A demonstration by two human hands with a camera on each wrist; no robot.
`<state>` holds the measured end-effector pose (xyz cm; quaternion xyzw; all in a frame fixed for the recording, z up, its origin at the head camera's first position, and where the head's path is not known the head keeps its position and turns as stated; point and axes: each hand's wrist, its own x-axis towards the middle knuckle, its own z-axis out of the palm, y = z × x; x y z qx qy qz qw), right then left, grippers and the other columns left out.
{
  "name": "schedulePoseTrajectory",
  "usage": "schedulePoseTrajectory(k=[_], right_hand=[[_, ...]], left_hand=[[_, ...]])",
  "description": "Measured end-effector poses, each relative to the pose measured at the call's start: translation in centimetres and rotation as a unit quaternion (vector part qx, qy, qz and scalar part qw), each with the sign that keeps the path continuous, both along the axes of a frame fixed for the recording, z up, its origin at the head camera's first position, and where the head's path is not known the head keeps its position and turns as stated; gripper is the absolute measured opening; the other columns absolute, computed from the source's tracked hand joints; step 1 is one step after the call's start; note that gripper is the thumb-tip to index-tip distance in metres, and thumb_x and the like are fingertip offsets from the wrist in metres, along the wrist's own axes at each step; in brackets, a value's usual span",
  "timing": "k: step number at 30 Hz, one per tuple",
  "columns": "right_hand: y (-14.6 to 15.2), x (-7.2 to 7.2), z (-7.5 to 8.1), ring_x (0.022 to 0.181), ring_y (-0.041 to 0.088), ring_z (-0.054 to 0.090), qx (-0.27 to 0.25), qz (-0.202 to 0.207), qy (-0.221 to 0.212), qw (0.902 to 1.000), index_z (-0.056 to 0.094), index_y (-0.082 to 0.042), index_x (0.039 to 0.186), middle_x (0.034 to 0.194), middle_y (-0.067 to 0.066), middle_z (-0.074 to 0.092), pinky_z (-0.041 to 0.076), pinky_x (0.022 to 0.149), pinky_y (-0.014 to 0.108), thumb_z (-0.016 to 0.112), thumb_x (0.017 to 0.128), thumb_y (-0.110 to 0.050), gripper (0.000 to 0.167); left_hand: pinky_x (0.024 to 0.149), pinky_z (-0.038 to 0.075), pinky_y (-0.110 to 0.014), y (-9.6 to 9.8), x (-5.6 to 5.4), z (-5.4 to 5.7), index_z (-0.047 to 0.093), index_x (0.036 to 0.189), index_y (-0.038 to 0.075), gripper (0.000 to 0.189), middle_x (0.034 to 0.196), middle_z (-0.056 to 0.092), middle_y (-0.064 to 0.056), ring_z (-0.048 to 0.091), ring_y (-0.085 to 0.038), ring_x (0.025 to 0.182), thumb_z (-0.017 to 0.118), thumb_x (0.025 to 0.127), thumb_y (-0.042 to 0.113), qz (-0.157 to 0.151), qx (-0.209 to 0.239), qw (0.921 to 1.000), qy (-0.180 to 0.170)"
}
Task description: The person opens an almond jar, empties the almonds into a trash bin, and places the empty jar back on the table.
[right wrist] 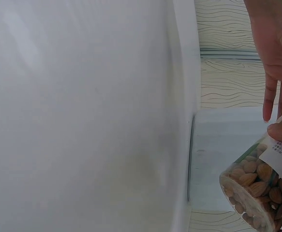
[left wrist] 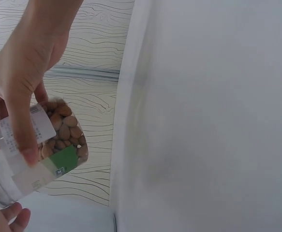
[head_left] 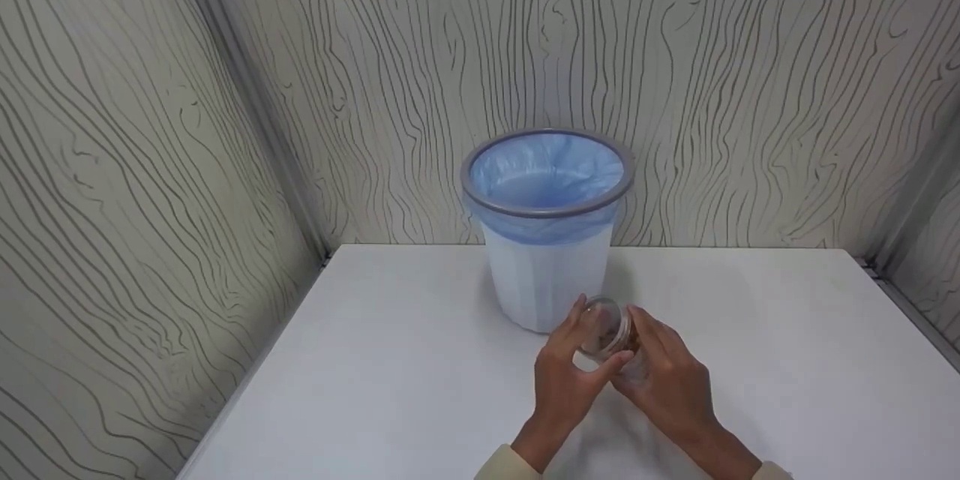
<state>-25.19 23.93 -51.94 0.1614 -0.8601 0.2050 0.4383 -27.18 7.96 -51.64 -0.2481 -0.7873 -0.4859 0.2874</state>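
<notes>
Both hands hold a clear plastic jar of almonds, tilted just in front of a bin. My right hand [head_left: 671,379] grips the jar's labelled body, its fingers wrapped around it. My left hand [head_left: 566,375] spans the clear round lid [head_left: 600,326] with thumb and fingers. In the left wrist view, the jar [left wrist: 39,150] shows almonds [left wrist: 66,128] gathered at its base, a white label and a green label. The right wrist view shows the jar's base and almonds [right wrist: 257,183] at lower right, with the left fingers reaching down toward the lid end.
A white bin [head_left: 547,270] lined with a blue bag [head_left: 555,172] and ringed by a grey rim [head_left: 547,210] stands behind the hands on the white table [head_left: 375,375]. Wood-pattern walls [head_left: 405,90] enclose the table at the back and sides.
</notes>
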Motion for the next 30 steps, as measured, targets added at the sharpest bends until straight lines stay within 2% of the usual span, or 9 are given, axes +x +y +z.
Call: schedulePoseTrajectory(k=[6, 11, 17, 20, 23, 30], right_hand=[[0.0, 0.2, 0.1, 0.107, 0.038, 0.068, -0.003, 0.008, 0.006, 0.9999, 0.059, -0.001, 0.139, 0.122, 0.020, 0.067, 0.061, 0.068, 0.047, 0.100, 0.056, -0.024, 0.096], [0.0, 0.2, 0.1, 0.106, 0.038, 0.068, -0.006, 0.008, 0.000, 1.0000, 0.059, -0.001, 0.139, 0.122, 0.020, 0.067, 0.061, 0.067, 0.047, 0.100, 0.056, -0.024, 0.095], [-0.2, 0.3, 0.1, 0.105, 0.038, 0.069, -0.010, 0.006, -0.003, 0.9999, 0.060, -0.002, 0.139, 0.121, 0.019, 0.068, 0.061, 0.064, 0.046, 0.100, 0.056, -0.023, 0.094], [-0.2, 0.3, 0.2, 0.105, 0.038, 0.069, -0.014, 0.006, 0.001, 0.9999, 0.060, -0.002, 0.139, 0.121, 0.019, 0.068, 0.061, 0.061, 0.046, 0.099, 0.055, -0.022, 0.094], [-0.2, 0.2, 0.2, 0.107, 0.038, 0.068, -0.018, 0.007, 0.002, 0.9998, 0.060, -0.003, 0.139, 0.122, 0.019, 0.068, 0.061, 0.062, 0.047, 0.100, 0.056, -0.024, 0.094], [-0.2, 0.3, 0.3, 0.107, 0.037, 0.068, -0.019, 0.008, 0.005, 0.9998, 0.060, -0.001, 0.138, 0.122, 0.019, 0.068, 0.061, 0.063, 0.046, 0.099, 0.057, -0.025, 0.093]], left_hand=[[0.103, 0.049, -0.038, -1.1, -1.0, -0.2, 0.058, 0.146, 0.020, 0.068, 0.152, 0.051, -0.002, 0.052, -0.019, 0.137, 0.077, 0.088, 0.048, -0.048, -0.005, 0.9986, 0.021], [0.104, 0.049, -0.039, -1.3, -1.7, -0.9, 0.055, 0.148, 0.018, 0.067, 0.153, 0.049, -0.006, 0.052, -0.022, 0.137, 0.079, 0.089, 0.039, -0.083, -0.012, 0.9953, 0.049], [0.107, 0.047, -0.041, -1.3, -2.0, -1.7, 0.054, 0.149, 0.015, 0.067, 0.156, 0.045, -0.014, 0.048, -0.026, 0.140, 0.080, 0.089, 0.030, -0.138, 0.014, 0.9890, 0.051], [0.108, 0.047, -0.041, -1.2, -2.2, -1.7, 0.055, 0.147, 0.011, 0.066, 0.155, 0.046, -0.017, 0.048, -0.029, 0.140, 0.082, 0.088, 0.026, -0.145, 0.023, 0.9870, 0.065], [0.107, 0.047, -0.042, -1.1, -2.2, -1.6, 0.056, 0.146, 0.010, 0.065, 0.153, 0.048, -0.017, 0.050, -0.031, 0.138, 0.082, 0.088, 0.025, -0.138, 0.024, 0.9872, 0.076], [0.106, 0.048, -0.042, -0.9, -2.0, -1.6, 0.056, 0.146, 0.012, 0.061, 0.152, 0.049, -0.015, 0.051, -0.028, 0.138, 0.079, 0.091, 0.026, -0.122, 0.022, 0.9899, 0.068]])
